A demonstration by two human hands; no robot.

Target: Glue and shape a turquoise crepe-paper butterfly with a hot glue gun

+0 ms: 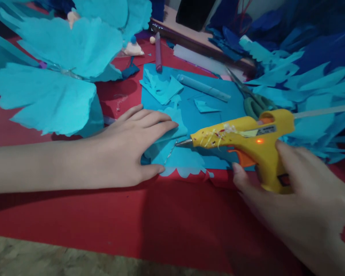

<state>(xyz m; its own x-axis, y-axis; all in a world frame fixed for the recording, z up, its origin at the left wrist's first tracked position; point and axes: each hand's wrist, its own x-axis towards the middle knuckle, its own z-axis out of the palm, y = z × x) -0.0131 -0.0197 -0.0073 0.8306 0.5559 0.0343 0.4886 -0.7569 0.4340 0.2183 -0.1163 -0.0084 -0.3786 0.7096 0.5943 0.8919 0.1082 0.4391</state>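
Note:
My right hand (301, 203) is wrapped round the handle of a yellow hot glue gun (232, 132) with an orange trigger and a lit orange light. The metal nozzle points left and meets a cyan paper piece with a scalloped edge (186, 159). A thin shiny line of glue runs down the paper from the tip. My left hand (132, 143) lies over the left part of this paper, fingers stretched and thumb apart, pressing it onto a blue sheet (215, 111). What lies beneath the palm is hidden.
Large cyan paper petals (60, 88) stand at the left. Green-handled scissors (255, 101) lie behind the glue gun, near a heap of cut cyan strips (313, 96). A rolled blue paper tube (204, 88) and a purple stick (158, 53) lie further back. Red covering (103, 214) spreads in front.

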